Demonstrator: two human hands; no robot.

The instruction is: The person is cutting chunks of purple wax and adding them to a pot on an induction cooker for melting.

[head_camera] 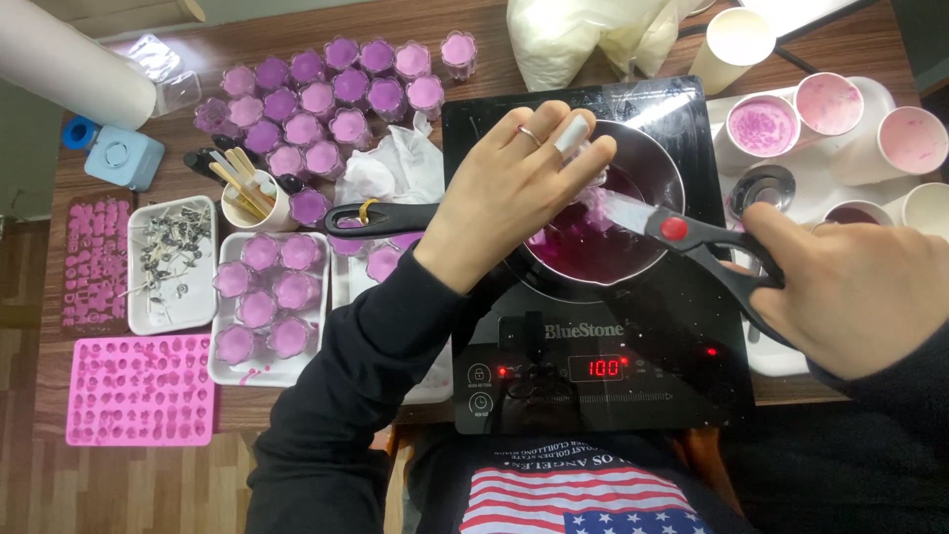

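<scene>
Head view looks straight down on my two hands over a small pan [633, 168] of purple liquid, which sits on a black cooktop [593, 376] at the near edge of the tabletop [850, 49]. My left hand [509, 188] reaches over the pan, fingers [573, 133] pinched shut on a small pale piece; what it is I cannot tell. My right hand [860, 292] is closed through the black handles of scissors [682, 232], the blades nearly shut and pointing into the pan, tips just beside the pinched piece. The pan's black handle [381, 218] sticks out toward the tabletop's left side. Beyond it, rows of purple-filled cups [326, 99] stand near the far left corner, more on a white tray [259, 371]. A pink mould [138, 391] lies at the near left corner.
</scene>
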